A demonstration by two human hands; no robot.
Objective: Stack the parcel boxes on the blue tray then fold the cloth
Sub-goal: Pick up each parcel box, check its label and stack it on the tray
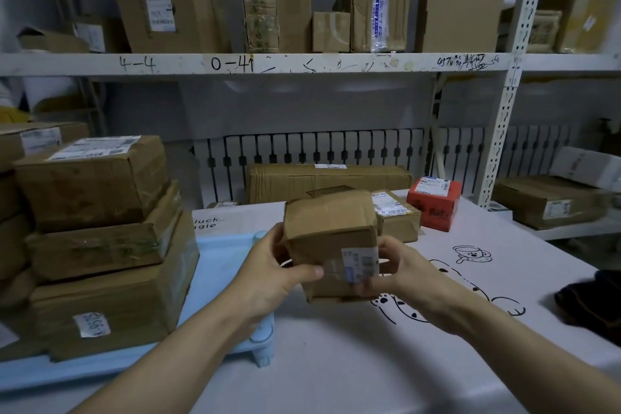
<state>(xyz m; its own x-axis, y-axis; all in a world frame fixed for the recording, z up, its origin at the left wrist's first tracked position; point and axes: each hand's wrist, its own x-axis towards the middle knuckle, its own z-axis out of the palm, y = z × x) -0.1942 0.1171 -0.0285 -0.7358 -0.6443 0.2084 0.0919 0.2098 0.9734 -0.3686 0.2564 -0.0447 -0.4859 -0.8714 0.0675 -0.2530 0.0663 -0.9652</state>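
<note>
**Tray lies left of the held box**

Head view: left hand [268, 274] and right hand [400, 270] each have a closed grip on the small parcel box [331, 239], lifted above the counter [369, 363]. The blue tray [221, 255] and its stack [100, 239] sit left, nearer the left hand.

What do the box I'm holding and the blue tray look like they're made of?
Held box: brown corrugated cardboard, matte, creased, with a paper label and clear tape. Blue tray: probably moulded plastic, smooth with a slight sheen and rounded corners.
</note>
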